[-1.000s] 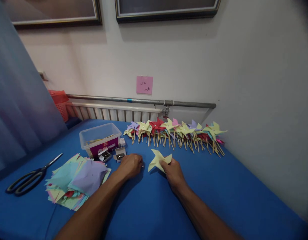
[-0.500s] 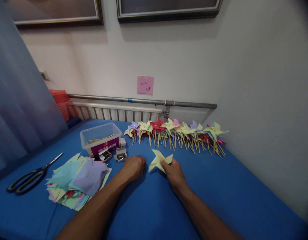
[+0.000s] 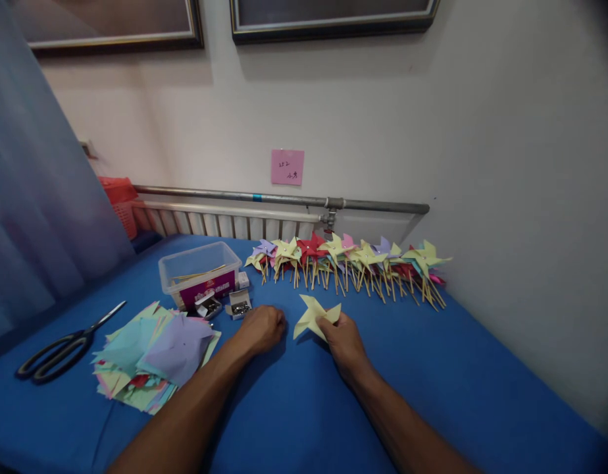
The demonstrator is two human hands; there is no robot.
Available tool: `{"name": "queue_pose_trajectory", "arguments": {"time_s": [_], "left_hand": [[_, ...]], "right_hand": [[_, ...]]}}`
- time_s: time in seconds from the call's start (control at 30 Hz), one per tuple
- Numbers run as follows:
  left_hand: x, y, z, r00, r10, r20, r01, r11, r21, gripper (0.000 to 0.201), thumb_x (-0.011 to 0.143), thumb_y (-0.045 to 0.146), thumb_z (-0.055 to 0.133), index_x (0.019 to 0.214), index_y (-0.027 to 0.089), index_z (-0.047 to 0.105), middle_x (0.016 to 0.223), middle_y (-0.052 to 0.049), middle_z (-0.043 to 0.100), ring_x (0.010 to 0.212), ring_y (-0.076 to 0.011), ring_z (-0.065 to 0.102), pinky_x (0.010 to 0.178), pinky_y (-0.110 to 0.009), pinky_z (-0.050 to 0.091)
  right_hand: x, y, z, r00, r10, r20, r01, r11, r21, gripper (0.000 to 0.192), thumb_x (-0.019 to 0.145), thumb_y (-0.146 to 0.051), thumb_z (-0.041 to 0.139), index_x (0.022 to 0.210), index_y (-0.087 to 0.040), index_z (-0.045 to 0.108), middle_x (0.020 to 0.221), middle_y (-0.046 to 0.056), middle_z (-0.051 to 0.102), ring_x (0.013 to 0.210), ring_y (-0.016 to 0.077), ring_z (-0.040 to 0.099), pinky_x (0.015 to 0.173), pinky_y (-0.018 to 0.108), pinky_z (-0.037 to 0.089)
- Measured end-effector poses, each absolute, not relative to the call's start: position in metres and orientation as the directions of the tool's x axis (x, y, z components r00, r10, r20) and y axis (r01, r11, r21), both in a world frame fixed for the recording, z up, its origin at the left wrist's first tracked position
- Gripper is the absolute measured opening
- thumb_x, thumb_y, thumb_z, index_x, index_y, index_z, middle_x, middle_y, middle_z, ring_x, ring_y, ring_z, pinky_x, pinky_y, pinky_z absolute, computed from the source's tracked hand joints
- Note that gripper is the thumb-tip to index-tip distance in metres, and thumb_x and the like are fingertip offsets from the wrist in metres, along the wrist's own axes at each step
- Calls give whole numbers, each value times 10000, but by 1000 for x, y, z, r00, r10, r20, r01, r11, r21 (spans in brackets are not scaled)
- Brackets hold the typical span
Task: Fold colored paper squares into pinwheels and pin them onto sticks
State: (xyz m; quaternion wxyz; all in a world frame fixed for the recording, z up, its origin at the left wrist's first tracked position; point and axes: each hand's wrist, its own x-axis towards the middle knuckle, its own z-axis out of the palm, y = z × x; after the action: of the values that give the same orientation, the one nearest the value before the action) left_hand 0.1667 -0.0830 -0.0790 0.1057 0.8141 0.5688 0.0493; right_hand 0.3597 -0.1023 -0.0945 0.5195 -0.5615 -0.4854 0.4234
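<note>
Yellow paper folded into a pinwheel head [image 3: 314, 316] sits pinched in the right hand [image 3: 344, 343], near the middle of the blue table [image 3: 456, 368]. Just beside it, the left hand [image 3: 260, 329] rests curled into a loose fist on the cloth; whether it holds anything I cannot tell. Finished pinwheels [image 3: 353, 262] line the far edge, and 2 small pin boxes [image 3: 225, 305] lie by the clear tub [image 3: 199, 280].

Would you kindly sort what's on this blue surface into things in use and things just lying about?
In use: yellow pinwheel paper pinched by the right hand; left hand, closed, near the pin boxes.
Lying about: scissors, paper stack, plastic tub, finished pinwheels.
</note>
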Motion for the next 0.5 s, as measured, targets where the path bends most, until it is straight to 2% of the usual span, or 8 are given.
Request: {"name": "queue_pose_trajectory", "arguments": {"time_s": [0.5], "left_hand": [[169, -87, -74, 314, 948, -53, 921, -290, 260, 243, 843, 243, 494, 945, 229, 714, 976, -69, 741, 955, -226, 664, 794, -301, 460]], "right_hand": [[360, -102, -95, 169, 985, 29, 127, 8, -992, 341, 683, -399, 647, 892, -134, 699, 729, 38, 700, 632, 194, 599, 555, 259, 446]]}}
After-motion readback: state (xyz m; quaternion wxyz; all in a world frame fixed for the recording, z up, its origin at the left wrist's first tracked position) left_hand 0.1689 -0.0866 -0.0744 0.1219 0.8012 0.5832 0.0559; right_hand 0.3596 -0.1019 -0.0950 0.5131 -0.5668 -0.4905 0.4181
